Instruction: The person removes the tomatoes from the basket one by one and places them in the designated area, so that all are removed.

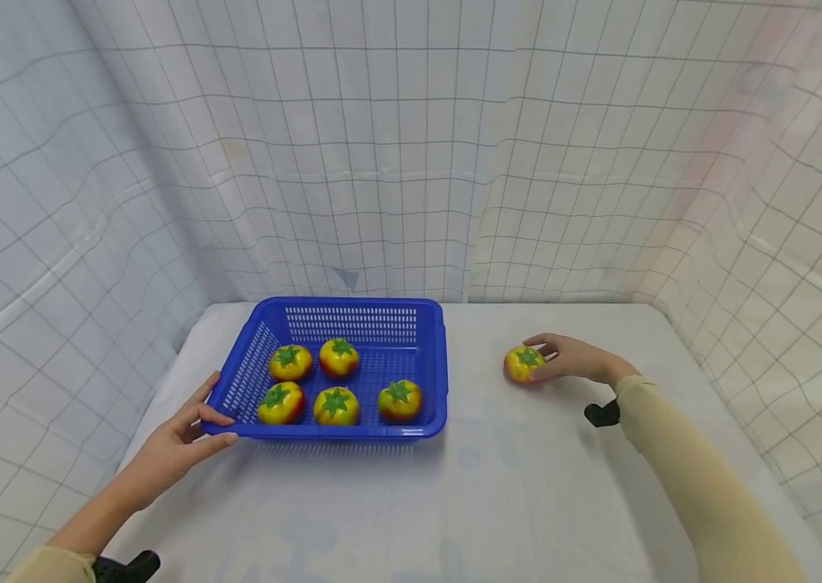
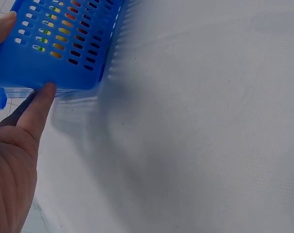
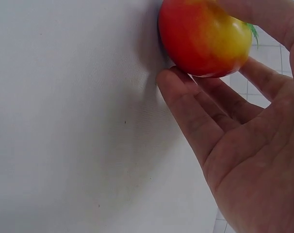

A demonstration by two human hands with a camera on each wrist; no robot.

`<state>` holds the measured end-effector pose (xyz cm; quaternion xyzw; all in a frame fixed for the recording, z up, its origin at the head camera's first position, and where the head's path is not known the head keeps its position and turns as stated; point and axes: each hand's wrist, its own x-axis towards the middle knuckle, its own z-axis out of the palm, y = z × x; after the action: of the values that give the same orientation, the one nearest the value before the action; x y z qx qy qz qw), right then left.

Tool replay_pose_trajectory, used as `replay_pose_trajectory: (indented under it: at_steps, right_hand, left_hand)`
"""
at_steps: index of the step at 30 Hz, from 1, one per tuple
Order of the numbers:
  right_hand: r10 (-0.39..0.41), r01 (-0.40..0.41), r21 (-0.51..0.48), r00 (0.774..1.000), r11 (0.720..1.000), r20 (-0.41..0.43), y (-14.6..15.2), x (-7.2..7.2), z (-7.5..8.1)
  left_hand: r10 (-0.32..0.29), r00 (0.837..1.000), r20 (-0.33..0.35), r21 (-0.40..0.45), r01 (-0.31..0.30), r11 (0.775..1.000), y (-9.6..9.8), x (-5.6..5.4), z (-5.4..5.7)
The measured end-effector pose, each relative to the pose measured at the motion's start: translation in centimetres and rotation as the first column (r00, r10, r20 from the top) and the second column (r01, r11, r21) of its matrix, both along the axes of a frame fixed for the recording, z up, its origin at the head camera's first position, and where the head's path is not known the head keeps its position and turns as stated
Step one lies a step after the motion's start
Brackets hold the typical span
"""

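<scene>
At the left, my left hand [image 1: 172, 444] touches the near left corner of a blue plastic basket [image 1: 381, 432]. Its fingers lie fairly straight against the rim, with the thumb at the front wall. Several yellow-and-red tomatoes [image 1: 338, 357] with green leafy tops sit in the basket. Out to the right, my right hand [image 1: 577, 359] holds another tomato [image 1: 521, 365] on the table. Up close in the right wrist view, the thumb lies over this tomato [image 3: 205, 41] and the fingers bend round its far and lower sides.
A white cloth covers the table [image 1: 498, 486]. White sheets with a grid of dark lines [image 1: 411, 146] rise behind it and along both sides. Black wrist devices [image 1: 602, 414] are worn near the sleeves.
</scene>
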<state>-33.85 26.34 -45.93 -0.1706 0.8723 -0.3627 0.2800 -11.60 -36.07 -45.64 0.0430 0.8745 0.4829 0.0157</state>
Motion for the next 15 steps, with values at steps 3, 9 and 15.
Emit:
replay_pose_trajectory:
  at_steps: [3, 9, 15]
  right_hand:
    - [0.003, -0.003, 0.020, 1.000, 1.000, -0.002, 0.0, 0.2, 0.2]
    - [0.008, -0.008, 0.045, 1.000, 0.999, 0.002, 0.4, 0.5, 0.6]
    - [-0.007, 0.007, 0.005, 1.000, 1.000, 0.008, 0.9, 0.7, 1.4]
  left_hand:
    - [-0.008, 1.000, 0.001, -0.027, 0.008, 1.000, -0.1, 0.0, 0.4]
    - [-0.031, 0.999, 0.019, -0.099, 0.032, 0.995, -0.3, -0.3, 1.2]
    - [-0.034, 0.999, 0.031, -0.116, 0.038, 0.993, -0.4, -0.3, 1.5]
